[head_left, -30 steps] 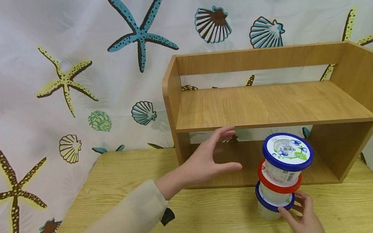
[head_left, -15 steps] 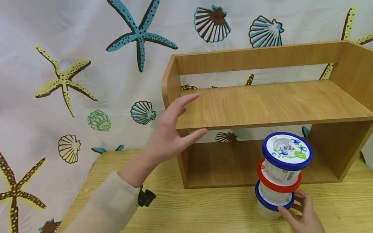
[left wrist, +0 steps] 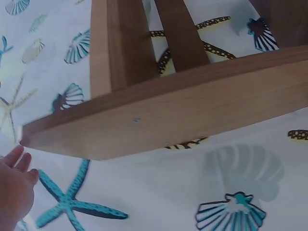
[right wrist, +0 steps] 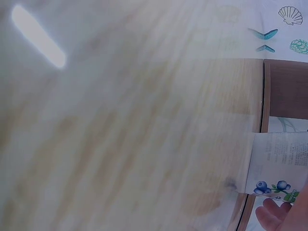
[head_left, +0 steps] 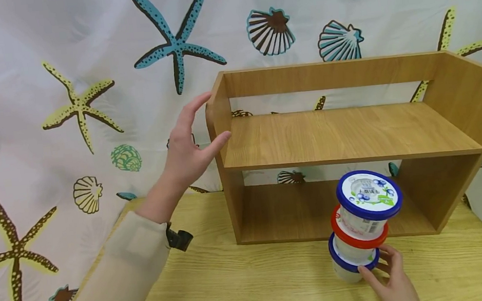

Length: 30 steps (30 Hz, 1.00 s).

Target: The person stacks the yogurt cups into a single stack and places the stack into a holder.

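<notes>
One wooden shelf (head_left: 354, 133) stands beyond an upright stack of tubs (head_left: 359, 239), well right of the left hand (head_left: 185, 151), which is spread beside the shelf's left end, while the nearer right hand (head_left: 393, 284) grips the lowest tub (head_left: 344, 272) from the right.

Fingers (left wrist: 32, 176) lower left, near corner of wooden shelf (left wrist: 163, 114) | contact unclear | cloth (left wrist: 159, 185) behind: starfish (left wrist: 66, 205), shells (left wrist: 238, 214)

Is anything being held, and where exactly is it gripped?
The right hand holds the bottom tub at its right side. The left hand is open beside the shelf panel, with no clear grip.
</notes>
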### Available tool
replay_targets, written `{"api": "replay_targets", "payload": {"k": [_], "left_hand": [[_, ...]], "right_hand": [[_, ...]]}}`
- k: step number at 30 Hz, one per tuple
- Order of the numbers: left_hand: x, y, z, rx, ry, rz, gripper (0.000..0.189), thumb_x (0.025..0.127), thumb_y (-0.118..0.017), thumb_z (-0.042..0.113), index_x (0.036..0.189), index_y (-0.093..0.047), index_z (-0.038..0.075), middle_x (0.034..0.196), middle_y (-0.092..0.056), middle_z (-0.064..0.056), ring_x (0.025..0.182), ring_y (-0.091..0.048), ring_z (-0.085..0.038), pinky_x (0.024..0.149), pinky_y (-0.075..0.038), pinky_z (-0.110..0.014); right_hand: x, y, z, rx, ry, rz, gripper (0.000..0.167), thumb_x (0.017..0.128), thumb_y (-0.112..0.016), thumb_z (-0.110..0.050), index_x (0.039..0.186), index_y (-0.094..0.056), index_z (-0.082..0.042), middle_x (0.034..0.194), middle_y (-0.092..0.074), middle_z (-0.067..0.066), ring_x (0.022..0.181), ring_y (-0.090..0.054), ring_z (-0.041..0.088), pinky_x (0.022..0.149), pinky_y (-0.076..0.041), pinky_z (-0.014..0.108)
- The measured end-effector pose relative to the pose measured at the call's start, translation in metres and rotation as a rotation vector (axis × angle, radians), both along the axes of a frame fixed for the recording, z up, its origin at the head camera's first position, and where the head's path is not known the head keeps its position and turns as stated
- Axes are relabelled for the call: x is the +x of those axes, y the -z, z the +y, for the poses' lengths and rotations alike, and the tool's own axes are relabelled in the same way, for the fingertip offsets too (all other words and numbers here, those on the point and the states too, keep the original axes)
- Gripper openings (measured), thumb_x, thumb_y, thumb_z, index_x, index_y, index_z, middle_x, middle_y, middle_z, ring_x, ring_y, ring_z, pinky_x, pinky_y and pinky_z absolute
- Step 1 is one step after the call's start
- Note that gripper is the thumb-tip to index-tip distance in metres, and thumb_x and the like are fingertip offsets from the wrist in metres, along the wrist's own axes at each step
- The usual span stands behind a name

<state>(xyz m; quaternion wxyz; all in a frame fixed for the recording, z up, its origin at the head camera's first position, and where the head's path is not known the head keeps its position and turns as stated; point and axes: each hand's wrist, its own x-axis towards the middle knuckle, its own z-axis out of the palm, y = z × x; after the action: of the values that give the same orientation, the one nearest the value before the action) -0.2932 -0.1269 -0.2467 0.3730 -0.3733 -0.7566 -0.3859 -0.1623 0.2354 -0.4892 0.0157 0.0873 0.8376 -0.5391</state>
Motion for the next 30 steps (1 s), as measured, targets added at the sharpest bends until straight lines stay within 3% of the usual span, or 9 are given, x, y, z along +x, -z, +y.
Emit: {"api": "replay_targets", "payload": {"k": [6, 9, 15, 19, 22, 30], "left_hand": [[-0.015, 0.013, -0.010, 0.078, -0.008, -0.248, 0.065, 0.090, -0.069, 0.009, 0.147, -0.037, 0.010, 0.150, -0.038, -0.007, 0.138, -0.033, -0.023, 0.110, -0.031, -0.048], [-0.021, 0.019, -0.012, 0.093, -0.013, -0.318, 0.066, 0.092, -0.068, 0.011, 0.148, -0.035, 0.016, 0.151, -0.037, -0.004, 0.137, -0.036, -0.023, 0.108, -0.033, -0.048], [-0.027, 0.022, -0.010, 0.114, 0.010, -0.341, 0.066, 0.091, -0.067, 0.007, 0.148, -0.034, 0.017, 0.149, -0.041, -0.008, 0.130, -0.046, -0.028, 0.102, -0.041, -0.049], [-0.015, 0.012, -0.004, 0.122, 0.059, -0.351, 0.061, 0.092, -0.062, 0.000, 0.146, -0.034, 0.009, 0.144, -0.044, -0.019, 0.125, -0.049, -0.035, 0.097, -0.045, -0.053], [-0.005, 0.004, 0.001, 0.126, 0.057, -0.380, 0.058, 0.093, -0.059, -0.001, 0.144, -0.033, 0.006, 0.143, -0.044, -0.023, 0.126, -0.048, -0.037, 0.093, -0.046, -0.055], [0.000, 0.001, 0.005, 0.144, 0.028, -0.419, 0.056, 0.093, -0.057, -0.001, 0.142, -0.034, 0.008, 0.145, -0.043, -0.021, 0.128, -0.045, -0.035, 0.089, -0.050, -0.052]], "right_hand": [[0.000, 0.001, 0.000, 0.007, 0.001, 0.017, 0.081, 0.095, -0.064, -0.034, 0.142, -0.009, 0.003, 0.142, -0.029, 0.035, 0.123, -0.042, 0.052, 0.098, -0.040, 0.059], [-0.001, 0.002, 0.000, 0.007, 0.001, 0.015, 0.081, 0.095, -0.063, -0.034, 0.142, -0.009, 0.003, 0.142, -0.029, 0.036, 0.123, -0.042, 0.053, 0.098, -0.040, 0.060], [-0.003, 0.004, 0.001, -0.001, 0.005, 0.000, 0.083, 0.094, -0.064, -0.037, 0.142, -0.008, 0.001, 0.143, -0.028, 0.034, 0.124, -0.041, 0.051, 0.099, -0.039, 0.060], [-0.002, 0.005, 0.001, -0.009, 0.004, 0.006, 0.083, 0.095, -0.063, -0.036, 0.143, -0.008, 0.002, 0.143, -0.027, 0.034, 0.125, -0.040, 0.051, 0.099, -0.039, 0.060], [-0.002, 0.004, 0.001, -0.028, 0.005, 0.007, 0.082, 0.095, -0.063, -0.036, 0.143, -0.007, 0.001, 0.144, -0.025, 0.033, 0.127, -0.037, 0.051, 0.100, -0.038, 0.060], [0.001, 0.003, -0.011, -0.129, 0.054, 0.034, 0.086, 0.095, -0.064, -0.027, 0.147, -0.001, 0.002, 0.149, -0.014, 0.034, 0.133, -0.024, 0.053, 0.104, -0.030, 0.063]]}}
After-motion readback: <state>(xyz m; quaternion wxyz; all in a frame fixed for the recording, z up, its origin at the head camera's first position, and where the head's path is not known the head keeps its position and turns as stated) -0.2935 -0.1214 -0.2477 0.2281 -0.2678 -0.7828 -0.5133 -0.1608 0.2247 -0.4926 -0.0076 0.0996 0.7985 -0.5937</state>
